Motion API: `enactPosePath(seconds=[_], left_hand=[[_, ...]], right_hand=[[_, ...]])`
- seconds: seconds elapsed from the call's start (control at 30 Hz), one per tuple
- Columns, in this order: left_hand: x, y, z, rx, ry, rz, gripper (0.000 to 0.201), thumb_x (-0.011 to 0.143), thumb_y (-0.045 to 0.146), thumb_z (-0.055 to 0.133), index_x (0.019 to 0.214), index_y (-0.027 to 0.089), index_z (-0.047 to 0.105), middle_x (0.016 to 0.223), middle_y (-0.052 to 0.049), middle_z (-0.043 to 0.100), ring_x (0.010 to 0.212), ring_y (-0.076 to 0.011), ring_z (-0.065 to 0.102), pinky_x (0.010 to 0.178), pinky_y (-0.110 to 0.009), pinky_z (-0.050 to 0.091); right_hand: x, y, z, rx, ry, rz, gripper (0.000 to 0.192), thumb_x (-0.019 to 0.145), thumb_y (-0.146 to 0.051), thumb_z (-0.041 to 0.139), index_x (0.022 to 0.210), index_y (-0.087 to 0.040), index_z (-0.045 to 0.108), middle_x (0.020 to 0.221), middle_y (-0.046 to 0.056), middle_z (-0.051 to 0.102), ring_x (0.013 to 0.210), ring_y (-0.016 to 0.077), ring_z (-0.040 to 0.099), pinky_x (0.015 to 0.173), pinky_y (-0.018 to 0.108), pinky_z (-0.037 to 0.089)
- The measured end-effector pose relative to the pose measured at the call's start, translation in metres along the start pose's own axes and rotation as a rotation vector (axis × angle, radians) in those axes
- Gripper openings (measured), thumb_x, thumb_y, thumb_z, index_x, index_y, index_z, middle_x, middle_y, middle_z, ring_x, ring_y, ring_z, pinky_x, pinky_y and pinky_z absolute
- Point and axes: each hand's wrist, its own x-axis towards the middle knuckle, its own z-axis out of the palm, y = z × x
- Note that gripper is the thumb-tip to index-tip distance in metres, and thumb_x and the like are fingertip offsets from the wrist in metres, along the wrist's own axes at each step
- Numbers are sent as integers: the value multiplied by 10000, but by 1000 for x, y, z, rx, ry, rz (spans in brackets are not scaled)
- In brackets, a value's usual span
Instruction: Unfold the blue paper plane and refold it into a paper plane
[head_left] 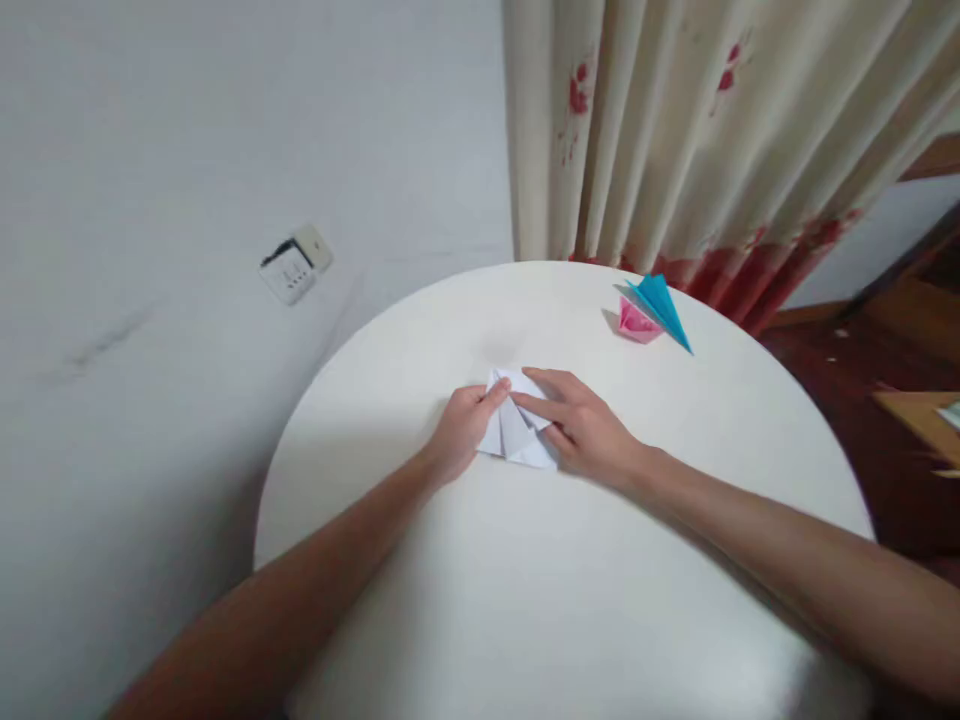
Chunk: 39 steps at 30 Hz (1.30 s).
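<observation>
two bare hands at a sheet of folded white paper (pixel 517 447), seen from above. the paper lies near the middle of a round white surface (pixel 562 570), between the hands and touched by both; creases and overlapping flaps run down it from a narrower far end to a wider near edge. the left hand (pixel 461 430) is at the paper's left side, its thumb laid over the far end and its other fingers partly hidden behind the edge, so that the paper is clamped between them. the right hand (pixel 589 425) comes in from the opposite side; its visible fingers are apart, one reaching across the upper face toward the left thumb, another along the far right edge. whether they grip the paper cannot be told. beyond the right hand, near the far rim, a blue folded paper (pixel 664 305) with a pointed end leans over a pink folded paper (pixel 636 323), which it partly covers. behind the surface hang cream curtains (pixel 637 120) with red floral marks; to their left is a pale wall (pixel 225 120) bearing a socket (pixel 289 275).
</observation>
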Motion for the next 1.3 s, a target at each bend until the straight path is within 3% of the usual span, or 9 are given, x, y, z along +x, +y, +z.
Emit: enactPosePath(seconds=[0.07, 0.17, 0.23, 0.33, 0.5, 0.73, 0.83, 0.93, 1.3], left_hand=[[0, 1, -1, 24, 24, 11, 491, 700, 595, 762, 723, 113, 669, 632, -31, 639, 542, -146, 569, 507, -241, 425], [0, 2, -2, 102, 71, 65, 489, 715, 601, 742, 697, 117, 672, 625, -29, 637, 542, -147, 564, 494, -235, 405], [-2, 2, -1, 177, 105, 124, 496, 735, 609, 717, 659, 122, 664, 606, -23, 624, 531, -142, 551, 481, -230, 382], [-4, 1, 0, 254, 130, 188, 505, 770, 614, 679, 654, 123, 669, 585, -17, 610, 522, -139, 542, 469, -226, 360], [-5, -1, 0, 229, 165, 205, 508, 781, 612, 676, 685, 114, 688, 585, -21, 618, 517, -139, 551, 466, -225, 368], [-6, 2, 1, 109, 78, 133, 442, 727, 548, 765, 769, 109, 730, 666, -51, 685, 544, -154, 591, 501, -245, 440], [-7, 3, 2, 108, 110, 141, 436, 712, 534, 785, 769, 104, 738, 692, -60, 698, 564, -154, 602, 510, -240, 447], [-8, 2, 4, 100, 128, 137, 438, 713, 536, 783, 758, 103, 739, 672, -56, 692, 556, -153, 602, 505, -238, 443], [-5, 6, 3, 8, 161, 121, 437, 699, 554, 777, 696, 123, 709, 604, -24, 642, 505, -128, 552, 470, -223, 395]], right_hand=[[0, -2, -5, 60, -24, -35, 529, 858, -171, 550, 1383, -234, 575, 1516, 124, 421, 1371, 303, 389, 1119, 523, 343], [0, -3, -8, 251, 41, 43, 513, 886, -301, 601, 1396, -278, 548, 1505, 106, 445, 1370, 301, 404, 1116, 533, 337], [2, -3, -5, 445, 144, 193, 538, 890, -372, 624, 1409, -280, 516, 1452, 116, 504, 1313, 288, 477, 1080, 513, 382], [4, -3, 1, 778, 188, 494, 706, 801, -408, 736, 1423, -220, 461, 1199, 136, 668, 1025, 260, 656, 875, 444, 524], [8, -7, 2, 1047, 178, 766, 829, 640, -260, 849, 1379, -169, 484, 816, 35, 730, 729, 188, 679, 685, 321, 538], [7, -7, 0, 1034, 230, 770, 660, 609, -230, 857, 1214, -158, 605, 743, 24, 737, 662, 175, 673, 645, 293, 526], [7, -8, 4, 1193, 234, 803, 504, 626, -286, 866, 1070, -149, 671, 827, 67, 754, 737, 192, 693, 731, 332, 541], [5, -10, 9, 1336, 144, 813, 379, 649, -366, 860, 900, -113, 732, 877, 107, 754, 781, 200, 688, 796, 364, 530], [2, -12, 10, 1249, 32, 833, 364, 572, -426, 893, 660, -105, 744, 714, 77, 721, 642, 169, 623, 668, 326, 493]])
